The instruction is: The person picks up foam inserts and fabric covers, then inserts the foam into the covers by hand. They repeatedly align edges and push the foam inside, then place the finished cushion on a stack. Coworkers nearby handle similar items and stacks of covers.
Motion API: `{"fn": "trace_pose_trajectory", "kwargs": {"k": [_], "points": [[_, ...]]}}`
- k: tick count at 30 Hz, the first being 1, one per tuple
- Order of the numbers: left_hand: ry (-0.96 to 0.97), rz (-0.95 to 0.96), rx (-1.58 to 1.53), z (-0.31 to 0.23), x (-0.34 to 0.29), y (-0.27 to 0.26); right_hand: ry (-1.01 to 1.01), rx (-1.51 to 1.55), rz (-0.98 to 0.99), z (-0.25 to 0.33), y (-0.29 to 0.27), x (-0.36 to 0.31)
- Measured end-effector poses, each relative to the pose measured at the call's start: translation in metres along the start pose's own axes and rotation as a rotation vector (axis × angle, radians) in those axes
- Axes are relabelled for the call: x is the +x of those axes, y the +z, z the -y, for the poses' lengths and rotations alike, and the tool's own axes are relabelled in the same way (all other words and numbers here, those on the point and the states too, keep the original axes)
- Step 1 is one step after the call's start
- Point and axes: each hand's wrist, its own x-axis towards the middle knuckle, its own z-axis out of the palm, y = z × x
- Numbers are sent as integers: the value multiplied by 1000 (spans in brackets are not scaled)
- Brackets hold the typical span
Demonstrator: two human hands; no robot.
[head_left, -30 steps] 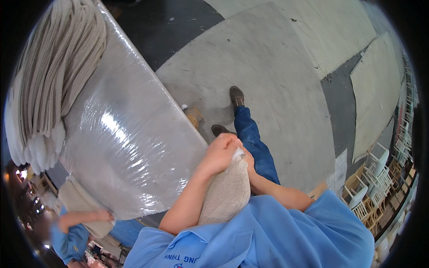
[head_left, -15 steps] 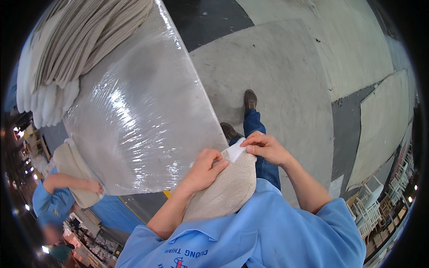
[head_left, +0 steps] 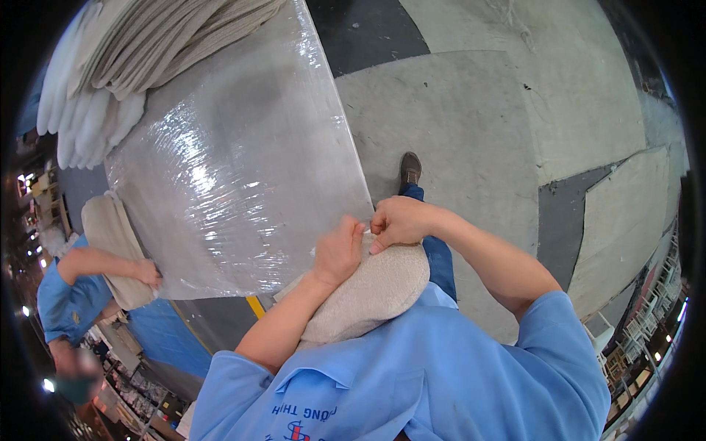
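Note:
A beige, coarse-woven fabric cushion [head_left: 368, 301] with a rounded edge rests against my front, just past my chest. My left hand [head_left: 340, 253] is closed at its far edge, thumb up and fingers curled. Close beside it, my right hand [head_left: 403, 223] pinches the same edge, its fingertips pointing toward the left hand. What lies between the two sets of fingertips is hidden or too small to make out.
To the left stands a table [head_left: 243, 169] covered in shiny plastic film. A stack of beige covers with white padding [head_left: 147, 59] lies at its far left. Another person [head_left: 73, 287] holds a similar beige piece [head_left: 118, 250] at the left. White chair frames [head_left: 640, 323] stand at right.
My hands have come together at the cushion's edge; the white flap seen between them is now covered. The right hand has turned over and moved left. The view has shifted slightly.

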Motion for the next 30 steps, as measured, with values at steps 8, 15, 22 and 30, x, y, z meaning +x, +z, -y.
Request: {"fn": "trace_pose_trajectory", "kwargs": {"k": [8,15,22,30], "points": [[-42,78,149,16,26,-2,55,-57,-253,1,16,16],[-117,191,62,28,-24,-38,94,46,-275,3,18,1],[-78,85,166,51,-30,-29,84,-59,-313,16,19,-5],[-78,104,71,20,-132,-86,-380,-123,-271,18,38,-47]]}}
